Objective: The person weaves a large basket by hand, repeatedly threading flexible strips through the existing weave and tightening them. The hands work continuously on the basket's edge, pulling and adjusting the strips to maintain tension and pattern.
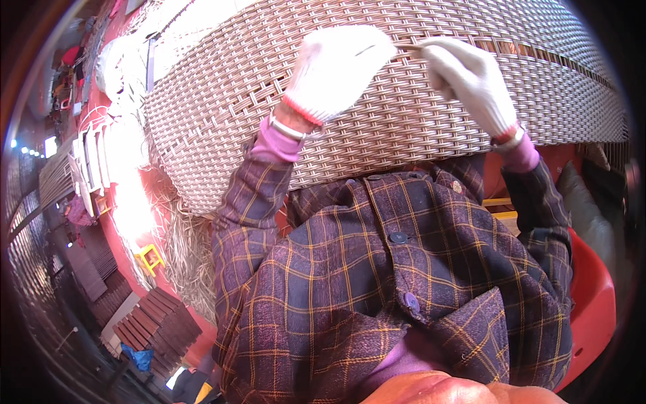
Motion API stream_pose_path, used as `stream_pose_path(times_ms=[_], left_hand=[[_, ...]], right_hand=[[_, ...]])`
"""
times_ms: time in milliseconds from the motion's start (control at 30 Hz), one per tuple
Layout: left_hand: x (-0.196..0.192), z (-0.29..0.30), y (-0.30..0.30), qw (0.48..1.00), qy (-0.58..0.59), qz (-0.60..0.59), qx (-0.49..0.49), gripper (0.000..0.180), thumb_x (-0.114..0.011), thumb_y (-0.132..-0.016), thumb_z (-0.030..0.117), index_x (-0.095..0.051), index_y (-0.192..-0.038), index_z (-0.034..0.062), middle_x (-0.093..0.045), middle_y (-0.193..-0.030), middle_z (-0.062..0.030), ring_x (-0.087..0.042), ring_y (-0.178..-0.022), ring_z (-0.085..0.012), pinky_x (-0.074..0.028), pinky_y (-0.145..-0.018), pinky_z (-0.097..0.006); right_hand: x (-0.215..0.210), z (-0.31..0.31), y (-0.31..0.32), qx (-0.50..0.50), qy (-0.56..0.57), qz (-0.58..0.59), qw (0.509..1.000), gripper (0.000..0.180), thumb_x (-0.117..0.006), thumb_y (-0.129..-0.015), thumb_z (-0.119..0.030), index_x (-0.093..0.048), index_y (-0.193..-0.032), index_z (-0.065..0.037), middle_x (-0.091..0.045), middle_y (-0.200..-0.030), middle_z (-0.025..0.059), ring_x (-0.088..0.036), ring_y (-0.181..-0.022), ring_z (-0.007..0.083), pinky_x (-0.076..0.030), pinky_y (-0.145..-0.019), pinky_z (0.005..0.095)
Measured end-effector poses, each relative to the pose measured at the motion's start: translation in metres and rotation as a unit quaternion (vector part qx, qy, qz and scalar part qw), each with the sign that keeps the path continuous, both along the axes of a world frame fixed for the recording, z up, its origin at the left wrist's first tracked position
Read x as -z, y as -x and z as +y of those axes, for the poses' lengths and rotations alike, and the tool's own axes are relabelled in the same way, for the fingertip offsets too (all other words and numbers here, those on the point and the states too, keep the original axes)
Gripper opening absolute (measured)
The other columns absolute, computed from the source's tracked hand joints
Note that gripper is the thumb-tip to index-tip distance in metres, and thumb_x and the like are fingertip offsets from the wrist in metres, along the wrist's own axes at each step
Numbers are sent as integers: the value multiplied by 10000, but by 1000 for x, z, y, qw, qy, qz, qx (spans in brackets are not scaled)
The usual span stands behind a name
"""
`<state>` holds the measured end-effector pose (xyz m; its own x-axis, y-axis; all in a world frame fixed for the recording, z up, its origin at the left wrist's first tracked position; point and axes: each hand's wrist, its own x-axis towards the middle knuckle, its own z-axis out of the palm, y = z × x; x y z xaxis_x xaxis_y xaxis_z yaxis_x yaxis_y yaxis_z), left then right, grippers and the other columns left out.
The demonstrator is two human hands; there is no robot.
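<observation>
A large woven wicker panel (404, 114) in grey-brown strands spreads in front of me, with a dark gap line running through its weave. My left hand (343, 71), in a white knit glove with a red cuff edge, is closed over the panel. Its fingertips are at one end of a short brown weaving strip (408, 47). My right hand (469, 82), gloved alike, pinches the strip from the other side, its fingers curled. Both hands are just over the weave near the gap; how far the strip runs inside the gloves is hidden.
Loose pale strands (185, 252) lie heaped on the red floor to the left, by a small yellow stool (149, 259). Farther left is a stack of brown slats (158, 330). A red chair (592, 306) is under me, and a dark grey bag-like thing (584, 209) lies at right.
</observation>
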<state>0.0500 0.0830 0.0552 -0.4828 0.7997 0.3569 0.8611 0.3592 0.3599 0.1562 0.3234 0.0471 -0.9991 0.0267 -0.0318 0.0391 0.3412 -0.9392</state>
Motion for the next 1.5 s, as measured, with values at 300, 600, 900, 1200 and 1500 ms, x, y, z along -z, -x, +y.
stream_pose_path(times_ms=[300,600,900,1200,1500], left_hand=[[49,-44,-8,984,62,118,-121,137,-726,-975,263,-771,-987,134,-731,-830,-40,-729,-722,-248,-594,-632,-379],[68,-30,-4,988,35,101,-108,203,-695,-988,322,-773,-955,138,-735,-789,-59,-726,-689,-269,-597,-623,-402],[85,-17,8,971,143,173,-82,173,-686,-969,266,-797,-997,137,-743,-853,-67,-751,-786,-266,-619,-678,-414],[102,-28,8,976,99,166,-101,128,-710,-969,245,-792,-1000,152,-736,-932,-47,-747,-786,-259,-610,-655,-421],[95,-11,-2,974,97,61,-194,182,-662,-1036,290,-750,-993,137,-702,-890,-64,-729,-778,-279,-596,-667,-426]], right_hand=[[43,-32,41,-146,-165,-79,972,418,-530,-1134,-258,-631,-1504,-91,-689,-724,45,-668,-572,136,-562,-535,294],[40,-35,65,-208,-164,-198,944,366,-512,-1120,-197,-597,-1435,-30,-732,-739,107,-715,-547,170,-582,-473,301],[46,-27,68,-187,-37,-249,950,332,-514,-1096,-189,-607,-1392,-72,-744,-748,115,-725,-543,165,-550,-410,264],[43,-26,87,-210,-141,-238,938,288,-523,-1125,-226,-693,-1291,-63,-720,-687,77,-679,-491,141,-522,-409,246],[58,-31,94,-189,-267,-96,940,235,-606,-1069,-162,-782,-1028,-12,-684,-661,70,-640,-517,137,-539,-510,294]])
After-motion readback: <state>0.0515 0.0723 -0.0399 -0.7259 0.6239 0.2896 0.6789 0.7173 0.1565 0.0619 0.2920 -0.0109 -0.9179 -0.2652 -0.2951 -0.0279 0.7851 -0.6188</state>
